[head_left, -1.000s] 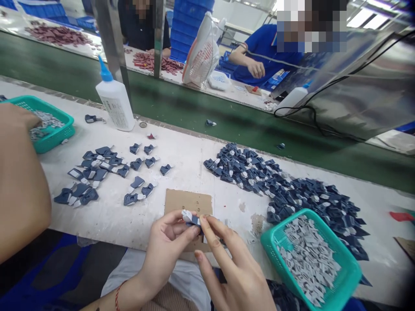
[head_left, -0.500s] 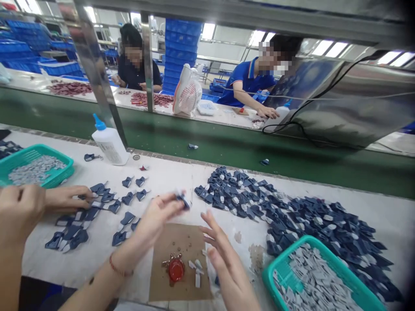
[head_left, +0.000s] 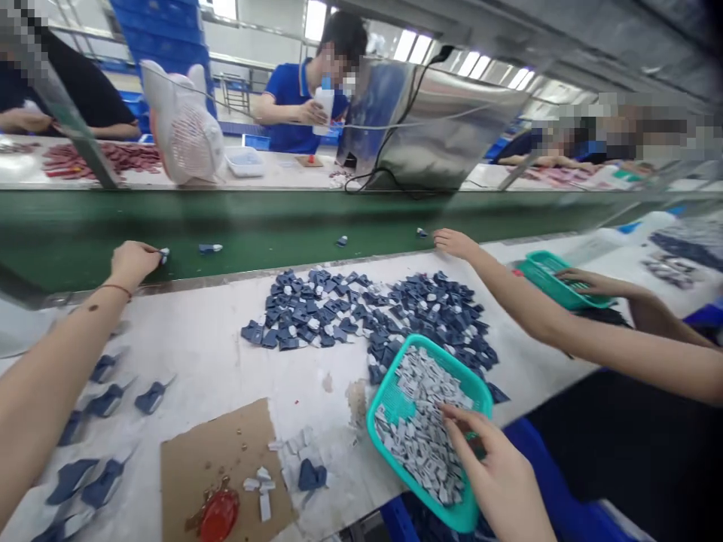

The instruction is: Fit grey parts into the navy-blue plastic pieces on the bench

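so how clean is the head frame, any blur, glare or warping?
Head view: wide-angle warp bends the green belt; corners darken; ceiling lights blow out; glare on the steel hood. Left hand and nearby blue pieces are soft, right hand in the teal basket sharper.

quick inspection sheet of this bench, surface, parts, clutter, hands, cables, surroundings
surface: white worktable, stained, beside a green conveyor belt.
job's things: small assembled blue-and-white piece at the left hand's fingertips on the belt; teal plastic basket of grey-white tabs under the right hand.
clutter: pile of dark blue parts; brown cardboard sheet with a red glue blob; loose blue parts at left.
grippers: left hand pinching the piece; right hand reaching open into the basket.
cables: black cable running over the far bench.
surroundings: co-worker's arm reaching to the belt; white fan; people opposite.
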`<state>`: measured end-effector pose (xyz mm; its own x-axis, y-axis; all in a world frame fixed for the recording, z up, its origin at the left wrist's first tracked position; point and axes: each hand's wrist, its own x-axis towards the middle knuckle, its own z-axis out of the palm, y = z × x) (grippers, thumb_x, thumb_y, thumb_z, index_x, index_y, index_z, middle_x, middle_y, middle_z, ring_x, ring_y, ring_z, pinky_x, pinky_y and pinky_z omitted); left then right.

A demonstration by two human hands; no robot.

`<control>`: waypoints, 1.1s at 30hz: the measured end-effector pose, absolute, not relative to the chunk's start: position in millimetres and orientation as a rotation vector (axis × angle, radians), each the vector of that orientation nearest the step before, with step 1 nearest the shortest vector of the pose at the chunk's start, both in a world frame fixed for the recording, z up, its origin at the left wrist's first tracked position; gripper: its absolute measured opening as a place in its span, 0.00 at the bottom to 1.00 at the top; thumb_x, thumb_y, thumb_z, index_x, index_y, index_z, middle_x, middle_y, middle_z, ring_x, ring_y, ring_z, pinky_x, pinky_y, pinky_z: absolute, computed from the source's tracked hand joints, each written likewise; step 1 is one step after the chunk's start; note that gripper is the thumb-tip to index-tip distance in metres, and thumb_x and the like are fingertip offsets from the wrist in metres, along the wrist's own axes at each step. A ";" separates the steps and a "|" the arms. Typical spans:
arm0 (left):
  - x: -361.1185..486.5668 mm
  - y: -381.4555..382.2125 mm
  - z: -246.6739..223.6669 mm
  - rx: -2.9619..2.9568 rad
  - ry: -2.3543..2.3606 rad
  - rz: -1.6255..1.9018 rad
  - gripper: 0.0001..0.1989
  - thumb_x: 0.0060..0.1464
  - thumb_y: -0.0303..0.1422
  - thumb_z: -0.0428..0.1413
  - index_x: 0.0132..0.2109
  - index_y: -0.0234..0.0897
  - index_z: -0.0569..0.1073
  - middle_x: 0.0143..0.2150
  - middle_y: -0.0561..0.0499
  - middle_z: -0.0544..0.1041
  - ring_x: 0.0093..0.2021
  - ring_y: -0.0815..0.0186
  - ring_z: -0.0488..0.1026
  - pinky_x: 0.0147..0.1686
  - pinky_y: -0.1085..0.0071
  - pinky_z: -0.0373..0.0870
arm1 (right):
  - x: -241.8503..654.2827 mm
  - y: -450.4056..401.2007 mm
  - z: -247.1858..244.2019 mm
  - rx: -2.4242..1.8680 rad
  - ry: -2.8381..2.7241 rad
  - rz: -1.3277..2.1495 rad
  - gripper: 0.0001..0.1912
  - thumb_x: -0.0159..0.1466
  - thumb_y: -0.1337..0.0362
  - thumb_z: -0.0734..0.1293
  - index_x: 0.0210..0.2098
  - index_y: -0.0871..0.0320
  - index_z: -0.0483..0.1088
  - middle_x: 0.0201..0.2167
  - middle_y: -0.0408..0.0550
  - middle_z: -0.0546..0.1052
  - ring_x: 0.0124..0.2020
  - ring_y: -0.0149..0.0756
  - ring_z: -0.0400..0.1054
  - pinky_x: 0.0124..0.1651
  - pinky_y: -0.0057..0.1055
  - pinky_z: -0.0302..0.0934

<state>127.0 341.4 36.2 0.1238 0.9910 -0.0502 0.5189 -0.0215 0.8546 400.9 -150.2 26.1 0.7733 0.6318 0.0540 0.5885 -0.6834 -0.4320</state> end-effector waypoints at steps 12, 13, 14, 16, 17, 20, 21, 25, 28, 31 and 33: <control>172.1 354.0 11.1 2.210 1.229 0.543 0.08 0.55 0.27 0.60 0.43 0.31 0.76 0.57 0.46 0.74 0.67 0.51 0.56 0.67 0.45 0.45 | 423.5 -108.5 -2.7 -2.677 -1.412 0.038 0.11 0.66 0.64 0.60 0.38 0.61 0.74 0.37 0.55 0.75 0.43 0.52 0.70 0.41 0.47 0.67; 171.3 357.4 10.0 2.205 1.236 0.540 0.06 0.54 0.26 0.60 0.41 0.31 0.76 0.56 0.45 0.74 0.66 0.51 0.57 0.66 0.43 0.45 | 423.9 -107.8 -4.2 -2.683 -1.396 0.035 0.11 0.66 0.64 0.60 0.38 0.61 0.73 0.37 0.55 0.74 0.42 0.53 0.70 0.40 0.46 0.67; 169.7 360.0 9.9 2.193 1.240 0.545 0.04 0.54 0.26 0.60 0.39 0.32 0.75 0.55 0.46 0.74 0.66 0.51 0.58 0.66 0.43 0.45 | 424.2 -107.0 -5.0 -2.684 -1.379 0.035 0.10 0.66 0.65 0.61 0.38 0.61 0.73 0.37 0.55 0.74 0.42 0.53 0.69 0.40 0.46 0.66; 166.0 360.9 12.2 2.148 1.237 0.581 0.01 0.54 0.26 0.60 0.35 0.32 0.75 0.50 0.47 0.75 0.64 0.51 0.59 0.65 0.43 0.47 | 424.3 -105.4 -4.8 -2.667 -1.354 0.048 0.07 0.64 0.66 0.62 0.35 0.59 0.72 0.36 0.54 0.74 0.42 0.53 0.69 0.38 0.44 0.66; 164.5 359.0 14.3 2.113 1.233 0.612 0.02 0.54 0.26 0.60 0.34 0.32 0.74 0.48 0.48 0.76 0.63 0.51 0.60 0.65 0.44 0.48 | 424.4 -104.7 -3.9 -2.651 -1.343 0.058 0.06 0.63 0.67 0.62 0.33 0.58 0.71 0.35 0.54 0.74 0.41 0.52 0.69 0.36 0.43 0.66; 163.8 344.4 21.9 1.940 1.205 0.744 0.02 0.55 0.28 0.60 0.35 0.33 0.74 0.41 0.51 0.74 0.57 0.54 0.65 0.61 0.49 0.56 | 424.2 -104.8 0.7 -2.571 -1.315 0.093 0.06 0.62 0.67 0.63 0.28 0.56 0.68 0.33 0.51 0.74 0.39 0.49 0.70 0.34 0.40 0.66; 164.8 337.0 24.8 1.856 1.195 0.792 0.03 0.55 0.28 0.59 0.37 0.33 0.74 0.40 0.52 0.74 0.53 0.55 0.67 0.58 0.52 0.60 | 423.8 -106.0 2.6 -2.537 -1.302 0.103 0.06 0.62 0.66 0.63 0.28 0.56 0.68 0.32 0.50 0.74 0.38 0.47 0.71 0.34 0.39 0.67; 165.8 295.0 40.3 1.425 1.091 0.849 0.09 0.59 0.25 0.50 0.46 0.32 0.71 0.35 0.52 0.70 0.36 0.67 0.70 0.43 0.67 0.69 | 416.9 -112.6 13.4 -2.412 -1.212 0.114 0.10 0.64 0.56 0.63 0.35 0.55 0.72 0.31 0.49 0.77 0.34 0.41 0.74 0.33 0.35 0.71; 155.9 247.0 55.7 1.151 0.956 0.706 0.12 0.58 0.24 0.46 0.44 0.29 0.72 0.31 0.50 0.69 0.28 0.69 0.68 0.32 0.71 0.70 | 399.4 -110.4 25.4 -2.261 -1.023 0.186 0.19 0.63 0.49 0.65 0.45 0.54 0.75 0.39 0.50 0.80 0.38 0.41 0.77 0.37 0.34 0.74; 139.7 184.7 67.7 0.992 0.851 0.568 0.12 0.59 0.30 0.48 0.41 0.28 0.74 0.28 0.51 0.67 0.21 0.72 0.63 0.24 0.72 0.66 | 366.4 -95.7 37.7 -2.007 -0.882 0.383 0.15 0.58 0.50 0.71 0.39 0.51 0.78 0.40 0.48 0.82 0.41 0.41 0.77 0.41 0.30 0.75; 129.3 140.8 70.1 0.880 0.742 0.447 0.10 0.56 0.33 0.55 0.42 0.31 0.75 0.29 0.53 0.67 0.20 0.75 0.62 0.20 0.76 0.61 | 337.6 -81.2 43.9 -1.818 -0.891 0.475 0.09 0.57 0.54 0.73 0.35 0.50 0.78 0.37 0.46 0.83 0.40 0.38 0.78 0.41 0.26 0.74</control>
